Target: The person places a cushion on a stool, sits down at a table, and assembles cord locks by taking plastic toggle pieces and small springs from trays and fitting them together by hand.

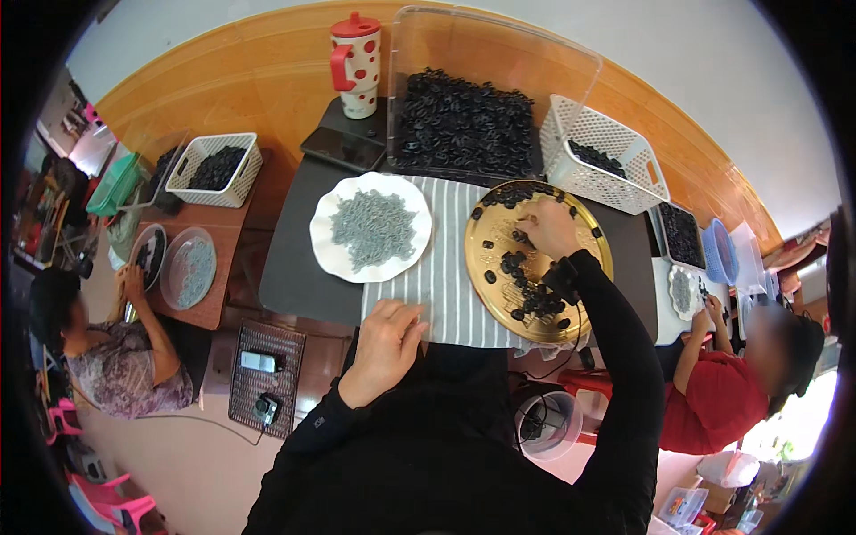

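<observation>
My right hand [551, 227] reaches over a round gold tray [481, 301], fingers bent together at a small black plastic piece [521, 237]. The fingertips partly hide that piece. Several more black pieces [539, 301] lie loose on the tray, mostly in its lower middle. At the table's front edge, by the striped cloth [439, 312], is my left hand [383, 350]. Its fingers are loosely bent, the thumb is apart from them, and nothing shows between them. Beyond it, a white scalloped plate [323, 252] holds a heap of small grey pieces [373, 227].
Behind the cloth stands a clear bin [495, 22] with many black pieces. Beside it are a white basket [624, 187], a lidded spotted tumbler [359, 76] and a dark phone [343, 148]. People sit working at the left [125, 357] and right [722, 392].
</observation>
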`<move>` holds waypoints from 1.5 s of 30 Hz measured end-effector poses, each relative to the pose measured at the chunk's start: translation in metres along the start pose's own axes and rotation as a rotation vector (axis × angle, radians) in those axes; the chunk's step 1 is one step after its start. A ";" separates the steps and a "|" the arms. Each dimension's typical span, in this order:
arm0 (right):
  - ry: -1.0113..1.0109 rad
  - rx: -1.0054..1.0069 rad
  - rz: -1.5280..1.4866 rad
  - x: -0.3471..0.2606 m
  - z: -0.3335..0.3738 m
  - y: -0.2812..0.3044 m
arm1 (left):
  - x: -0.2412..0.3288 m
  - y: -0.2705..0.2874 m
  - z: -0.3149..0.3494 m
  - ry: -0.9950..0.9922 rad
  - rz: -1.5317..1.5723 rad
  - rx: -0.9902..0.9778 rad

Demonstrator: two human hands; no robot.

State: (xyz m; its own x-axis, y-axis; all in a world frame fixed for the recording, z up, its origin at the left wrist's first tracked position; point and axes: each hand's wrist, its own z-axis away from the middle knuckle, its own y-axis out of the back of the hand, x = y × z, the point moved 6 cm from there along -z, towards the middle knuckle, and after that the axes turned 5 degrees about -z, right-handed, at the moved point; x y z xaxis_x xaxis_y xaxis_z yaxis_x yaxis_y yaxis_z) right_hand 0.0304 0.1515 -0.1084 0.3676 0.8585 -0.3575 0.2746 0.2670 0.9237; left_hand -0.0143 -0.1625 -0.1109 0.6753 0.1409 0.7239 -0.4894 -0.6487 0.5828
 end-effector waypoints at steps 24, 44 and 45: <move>0.030 0.262 -0.931 -0.122 0.147 -0.028 | -0.017 -0.046 -0.021 0.300 0.640 0.007; -0.011 0.371 -0.989 -0.116 0.132 -0.054 | -0.011 -0.052 -0.030 0.122 0.497 0.010; -0.006 0.392 -0.962 -0.118 0.131 -0.052 | -0.010 -0.050 -0.030 0.123 0.496 0.011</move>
State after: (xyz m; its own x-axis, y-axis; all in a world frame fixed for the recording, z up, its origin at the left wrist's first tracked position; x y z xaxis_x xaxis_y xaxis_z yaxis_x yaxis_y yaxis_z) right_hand 0.0894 -0.0212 -0.1326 -0.1558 0.3550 -0.9218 0.7233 0.6765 0.1383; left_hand -0.0134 -0.1088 -0.1367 0.2927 -0.0993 0.9510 -0.7283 -0.6676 0.1544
